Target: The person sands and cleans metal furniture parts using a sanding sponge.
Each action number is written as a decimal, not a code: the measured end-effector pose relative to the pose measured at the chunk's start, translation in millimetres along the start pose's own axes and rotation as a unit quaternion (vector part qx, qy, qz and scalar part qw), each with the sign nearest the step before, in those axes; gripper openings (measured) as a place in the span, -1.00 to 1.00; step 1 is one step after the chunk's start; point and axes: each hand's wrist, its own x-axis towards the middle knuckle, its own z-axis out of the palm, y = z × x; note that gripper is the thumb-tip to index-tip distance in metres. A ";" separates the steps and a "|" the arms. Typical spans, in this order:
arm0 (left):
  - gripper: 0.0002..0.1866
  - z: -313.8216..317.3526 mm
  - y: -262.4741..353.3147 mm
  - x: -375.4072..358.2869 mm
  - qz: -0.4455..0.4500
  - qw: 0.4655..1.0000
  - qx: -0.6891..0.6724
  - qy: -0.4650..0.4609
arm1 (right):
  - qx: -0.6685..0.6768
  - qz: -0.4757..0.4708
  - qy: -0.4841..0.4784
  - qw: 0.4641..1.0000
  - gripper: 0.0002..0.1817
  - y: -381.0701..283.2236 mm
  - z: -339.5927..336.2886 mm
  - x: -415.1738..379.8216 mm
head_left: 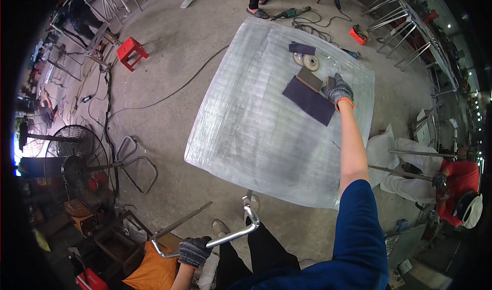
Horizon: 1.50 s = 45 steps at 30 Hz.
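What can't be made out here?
In the head view:
- Right hand: contact with the small brown block, too small to tell.
- Rear disc: partly hidden by the front disc.
- Metal tube: gripped part, hidden by the left hand.
- Orange cloth: cut off by bottom edge.

Left grip (pixel 195 251) around bent metal tube (pixel 233 236), right grip (pixel 339 91) at small brown block (pixel 330 81), plastic-wrapped surface (pixel 256 131)
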 end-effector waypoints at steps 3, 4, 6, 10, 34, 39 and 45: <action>-0.75 2.9 -1.4 -0.1 0.001 1.000 0.008 -0.019 | 0.070 0.023 0.021 0.997 -0.02 28.4 27.9 32.9; -0.75 1.9 -0.2 -1.5 0.001 1.000 0.012 -0.021 | 0.261 -0.042 0.083 0.961 -0.06 52.5 46.0 59.4; -0.75 -2.0 4.5 -0.9 0.010 1.000 0.001 -0.006 | 0.481 0.102 0.042 0.870 -0.22 12.5 -22.6 0.8; -0.78 8.2 2.1 -2.8 0.031 0.998 0.025 0.049 | 0.898 -0.003 -0.096 0.430 -0.33 24.9 -52.3 -122.7; -0.49 -9.6 -55.7 1.1 0.170 0.982 -0.055 -0.051 | 0.666 0.302 0.186 0.656 -0.43 -134.0 216.3 -625.3; -0.47 11.9 -71.2 9.0 0.194 0.978 -0.049 -0.063 | 0.389 0.378 0.181 0.820 -0.33 -212.1 182.0 -639.0; -0.52 7.0 -56.2 -2.5 0.175 0.979 -0.017 -0.107 | 0.695 0.338 0.183 0.607 -0.67 -165.4 193.5 -594.5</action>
